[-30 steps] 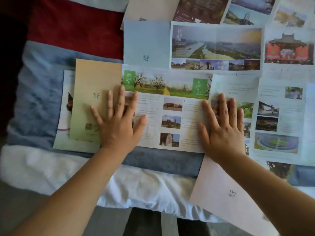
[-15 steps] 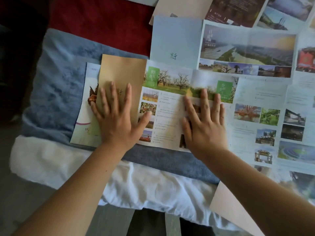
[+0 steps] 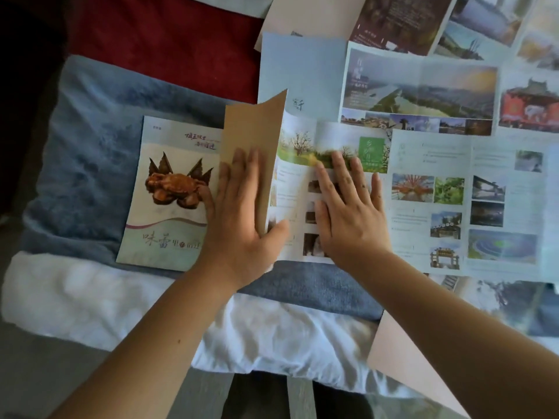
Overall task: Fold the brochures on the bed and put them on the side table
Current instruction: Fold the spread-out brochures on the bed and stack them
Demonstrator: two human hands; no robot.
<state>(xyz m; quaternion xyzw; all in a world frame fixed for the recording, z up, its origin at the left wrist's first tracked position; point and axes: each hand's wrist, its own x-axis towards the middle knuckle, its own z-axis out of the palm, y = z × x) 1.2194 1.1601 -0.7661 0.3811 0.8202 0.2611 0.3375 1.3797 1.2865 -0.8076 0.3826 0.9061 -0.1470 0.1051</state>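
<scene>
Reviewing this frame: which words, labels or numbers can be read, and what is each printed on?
"味蕾": large characters at the bottom of the crab-cover brochure; the characters after them are blurred.
Red calligraphy at that cover's top: too blurred to read.
Green label on the orchard-photo brochure: white characters, blurred.
Other open brochures: print too small to read.
No numbers legible.

head cam | looks steeply down | close over bed (image 3: 99, 189) edge | single view

The tan flap (image 3: 251, 140) has lifted off the crab brochure (image 3: 169, 192), left hand (image 3: 239, 219) pushing it rightward; right hand (image 3: 348, 213) slid closer
</scene>
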